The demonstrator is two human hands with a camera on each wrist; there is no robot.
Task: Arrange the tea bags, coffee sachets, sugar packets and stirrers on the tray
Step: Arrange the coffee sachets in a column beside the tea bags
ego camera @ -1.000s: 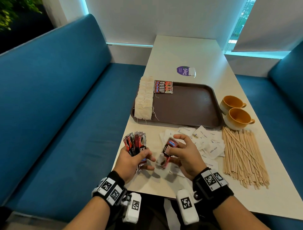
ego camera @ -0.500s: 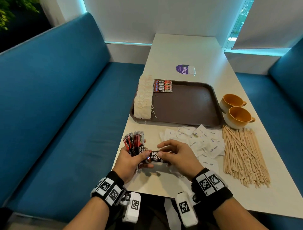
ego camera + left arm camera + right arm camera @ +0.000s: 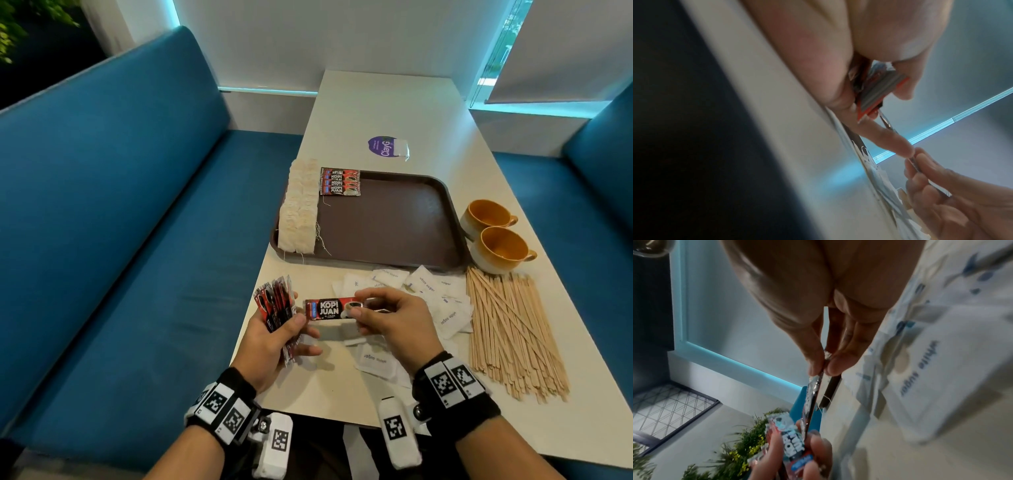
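My left hand (image 3: 274,329) grips a fanned bundle of red coffee sachets (image 3: 275,303) above the table's near left edge. My right hand (image 3: 387,315) pinches one end of a single red Kopi Juan sachet (image 3: 330,309), held level, its other end at my left thumb. The brown tray (image 3: 394,222) holds a row of tea bags (image 3: 299,209) along its left side and a few coffee sachets (image 3: 339,181) at its far left corner. White sugar packets (image 3: 424,287) lie loose before the tray. Wooden stirrers (image 3: 507,329) lie heaped on the right.
Two yellow mugs (image 3: 496,236) stand right of the tray. A purple sticker (image 3: 385,146) sits beyond it. Blue bench seats (image 3: 137,240) flank the narrow table (image 3: 387,102). The tray's middle and right parts are bare.
My right hand has turned the single sachet from tilted to level, label up, and brought it against my left thumb. The bundle in my left hand has stayed put.
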